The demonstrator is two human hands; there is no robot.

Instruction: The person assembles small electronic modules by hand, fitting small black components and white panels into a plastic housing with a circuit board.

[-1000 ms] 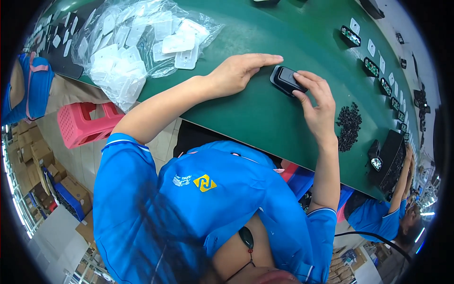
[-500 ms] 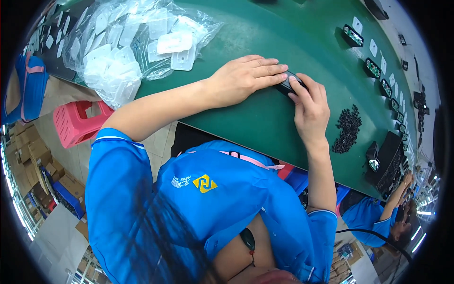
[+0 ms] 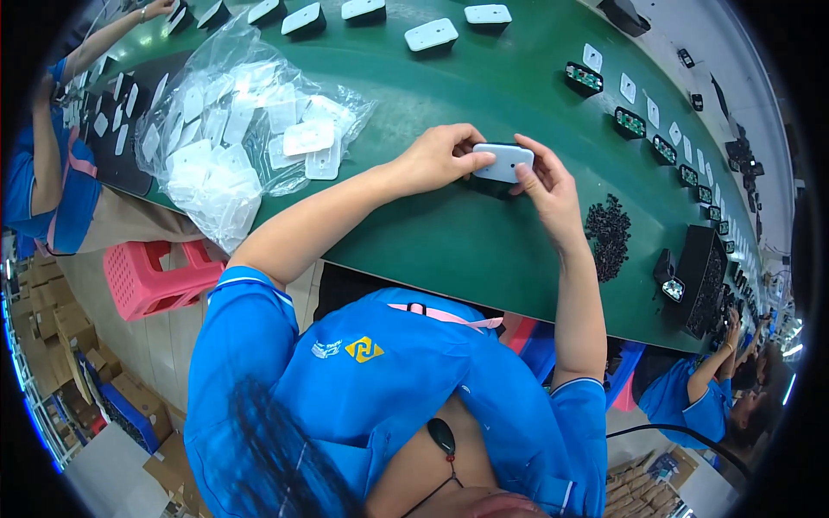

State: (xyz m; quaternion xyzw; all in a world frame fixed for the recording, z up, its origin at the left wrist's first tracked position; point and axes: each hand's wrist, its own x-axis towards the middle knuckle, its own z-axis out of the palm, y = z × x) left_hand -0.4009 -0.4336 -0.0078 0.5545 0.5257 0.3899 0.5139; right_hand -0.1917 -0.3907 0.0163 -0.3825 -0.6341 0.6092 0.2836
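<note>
Both hands hold a small dark casing [image 3: 503, 161] with a rounded, pale cover plate facing up, above the green table. My left hand [image 3: 439, 160] pinches its left end, thumb on the pale face and fingers curled behind. At the other end my right hand [image 3: 551, 186] grips it, thumb near the front corner and index finger along the far edge. The underside of the casing is hidden. Right of my right hand lies a pile of small black parts [image 3: 608, 237]. A clear plastic bag [image 3: 250, 104] with several translucent white plates lies to my left.
Several casings with pale covers [image 3: 432, 36] stand along the far side. Open casings showing green circuit boards [image 3: 629, 123] line the right, with white plates beside them. A black bin [image 3: 698, 281] of small parts stands right. A pink stool [image 3: 160, 276] and co-workers' arms [image 3: 45, 164] are at the sides.
The casing has been turned from dark side up to pale cover up. My left hand has gone from lying flat to pinching its end. The view has shifted, showing more of the far side.
</note>
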